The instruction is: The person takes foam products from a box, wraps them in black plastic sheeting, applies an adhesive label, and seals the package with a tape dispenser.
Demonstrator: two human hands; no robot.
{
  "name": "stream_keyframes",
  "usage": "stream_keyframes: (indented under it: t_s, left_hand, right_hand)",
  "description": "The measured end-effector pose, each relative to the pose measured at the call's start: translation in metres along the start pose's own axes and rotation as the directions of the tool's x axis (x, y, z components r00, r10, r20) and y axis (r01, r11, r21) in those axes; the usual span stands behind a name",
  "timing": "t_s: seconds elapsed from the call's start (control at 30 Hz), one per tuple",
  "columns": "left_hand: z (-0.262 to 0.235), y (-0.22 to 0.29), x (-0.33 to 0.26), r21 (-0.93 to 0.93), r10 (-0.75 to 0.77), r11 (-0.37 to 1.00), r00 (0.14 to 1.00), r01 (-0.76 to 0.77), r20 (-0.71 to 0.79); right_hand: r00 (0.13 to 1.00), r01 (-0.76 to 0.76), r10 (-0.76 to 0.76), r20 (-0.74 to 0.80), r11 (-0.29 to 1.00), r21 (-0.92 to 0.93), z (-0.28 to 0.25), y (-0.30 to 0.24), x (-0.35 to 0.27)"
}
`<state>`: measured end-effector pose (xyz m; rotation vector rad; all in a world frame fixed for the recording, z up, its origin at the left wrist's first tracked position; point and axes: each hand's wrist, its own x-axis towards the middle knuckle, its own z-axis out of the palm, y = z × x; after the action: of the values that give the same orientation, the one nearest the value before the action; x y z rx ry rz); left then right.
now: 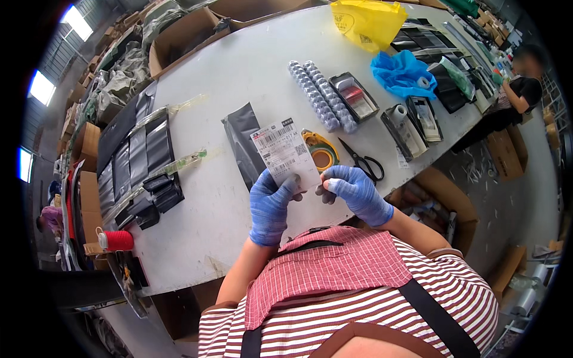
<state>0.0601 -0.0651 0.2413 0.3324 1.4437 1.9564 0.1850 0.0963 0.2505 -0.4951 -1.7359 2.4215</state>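
Observation:
In front of me my left hand (270, 206), in a blue knit glove with grey fingertips, grips a white printed shipping label (286, 152) by its lower edge. My right hand (357, 194), gloved alike, is closed in a pinch at the label's lower right corner. Behind the label lies a flat black plastic mailing bag (242, 140), partly covered by it. Just beyond the right hand are a roll of yellow tape (322, 157) and black-handled scissors (365, 162), lying partly opened on the table.
Two grey beaded rolls (322, 98) lie beside open black boxes (356, 98). Blue plastic (403, 74) and a yellow bag (367, 24) sit farther back. Black packages (140, 161) and a red thread spool (117, 240) are on the left. Another person (519, 89) stands at the far right.

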Motion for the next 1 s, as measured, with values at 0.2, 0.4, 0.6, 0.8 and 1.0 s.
stream_keyframes:
  t_s: [0.2,0.4,0.6,0.8,1.0]
  left_hand:
    - [0.000,0.001,0.000,0.009,-0.011,1.000,1.000,0.011,-0.028]
    - [0.005,0.002,-0.001,0.003,0.012,1.000,1.000,-0.012,-0.023]
    - [0.003,-0.004,0.001,0.001,0.005,1.000,1.000,-0.005,-0.021]
    - [-0.004,-0.016,0.015,0.711,0.694,0.547,0.714,-0.441,-0.091]
    - [0.013,-0.004,-0.003,0.202,0.056,0.973,0.964,-0.110,0.258]
  right_hand:
    - [1.000,0.010,-0.010,-0.004,1.000,-0.002,0.003,-0.005,-0.001]
    - [1.000,0.014,-0.014,-0.012,1.000,0.014,0.002,-0.005,-0.002]
    - [1.000,0.017,-0.017,0.003,1.000,0.002,0.001,-0.002,0.000]
    - [0.997,0.063,-0.062,-0.044,0.998,0.020,0.012,0.002,0.001]
    - [0.983,0.159,-0.171,-0.065,0.974,-0.160,0.012,0.007,0.007]
